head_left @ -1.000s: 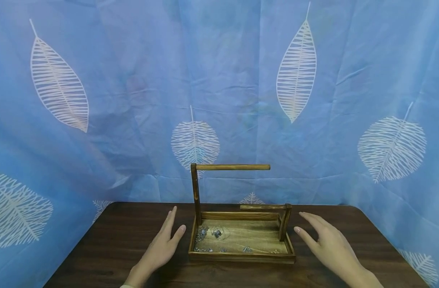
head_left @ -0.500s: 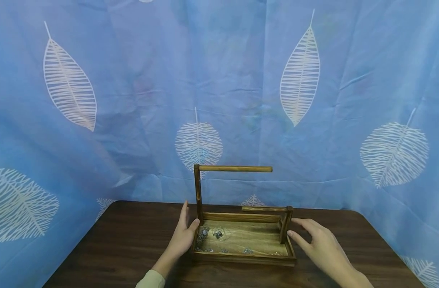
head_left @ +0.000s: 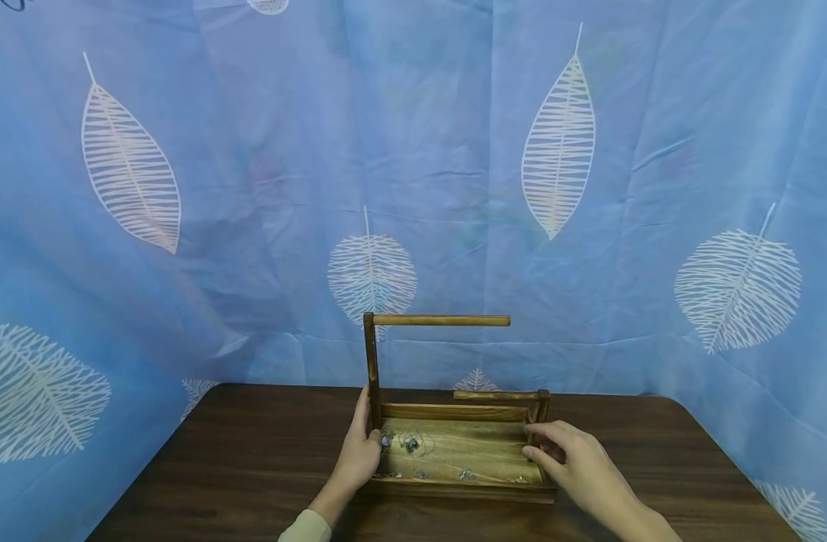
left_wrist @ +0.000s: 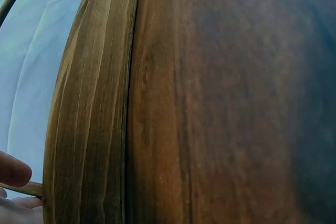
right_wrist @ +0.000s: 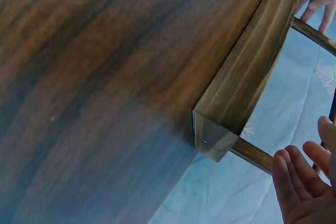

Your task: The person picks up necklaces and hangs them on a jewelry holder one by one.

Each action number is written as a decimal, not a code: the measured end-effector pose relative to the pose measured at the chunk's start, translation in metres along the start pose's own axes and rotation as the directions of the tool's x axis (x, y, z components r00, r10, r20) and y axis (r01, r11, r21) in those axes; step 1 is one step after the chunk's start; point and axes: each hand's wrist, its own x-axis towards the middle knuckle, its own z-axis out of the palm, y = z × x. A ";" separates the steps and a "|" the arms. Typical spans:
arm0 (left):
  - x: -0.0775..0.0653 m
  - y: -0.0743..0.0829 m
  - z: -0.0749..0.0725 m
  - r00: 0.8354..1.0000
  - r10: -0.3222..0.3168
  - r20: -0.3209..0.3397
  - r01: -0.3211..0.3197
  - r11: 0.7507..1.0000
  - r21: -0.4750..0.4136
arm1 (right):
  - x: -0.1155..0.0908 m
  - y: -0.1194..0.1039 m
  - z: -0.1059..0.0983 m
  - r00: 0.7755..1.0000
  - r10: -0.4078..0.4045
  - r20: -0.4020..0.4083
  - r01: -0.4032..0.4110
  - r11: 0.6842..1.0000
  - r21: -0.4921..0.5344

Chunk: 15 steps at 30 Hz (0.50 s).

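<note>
A brown wooden jewelry stand (head_left: 454,493) has a shallow tray, a tall left post with a long bar (head_left: 447,320), and a shorter right post with a short bar (head_left: 495,395). Thin chains (head_left: 413,443) and small silvery pieces (head_left: 466,475) lie in the tray. My left hand (head_left: 361,448) holds the tray's left side, thumb over the rim and fingers outside. Loosely bent, my right hand (head_left: 579,459) is at the right post. Its thumb and index fingertips are apart and overlap that post in the head view. The right wrist view shows its fingers (right_wrist: 299,174) nearly straight.
The stand rests on a dark brown wooden table (head_left: 251,452) with rounded back corners. Behind it hangs a blue cloth (head_left: 440,165) printed with white leaves.
Both hands have moved inward from beside the stand. My left hand has come onto the tray's left side; my right has reached over the right post. The camera has shifted slightly.
</note>
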 end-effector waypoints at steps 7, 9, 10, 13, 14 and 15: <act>0.001 -0.007 0.002 1.000 -0.002 -0.020 0.002 1.000 0.022 | 0.001 0.009 0.014 0.996 -0.032 0.089 0.028 0.999 0.044; 0.000 -0.009 0.002 1.000 -0.005 -0.024 0.006 1.000 0.025 | 0.002 0.011 0.018 0.992 -0.029 0.122 0.022 0.998 0.054; 0.000 -0.010 0.002 1.000 -0.009 -0.029 0.010 1.000 0.028 | 0.002 0.012 0.019 0.990 -0.024 0.140 0.016 0.998 0.060; 0.001 -0.011 0.002 0.999 -0.022 -0.030 0.023 0.999 0.032 | 0.004 0.015 0.023 0.981 -0.023 0.190 0.006 0.996 0.086; 0.001 -0.011 0.002 0.999 -0.026 -0.028 0.027 0.999 0.032 | 0.004 0.016 0.023 0.978 -0.027 0.207 0.007 0.995 0.097; 0.002 -0.011 0.002 0.999 -0.026 -0.030 0.027 0.999 0.033 | 0.005 0.016 0.024 0.974 -0.033 0.224 0.010 0.994 0.105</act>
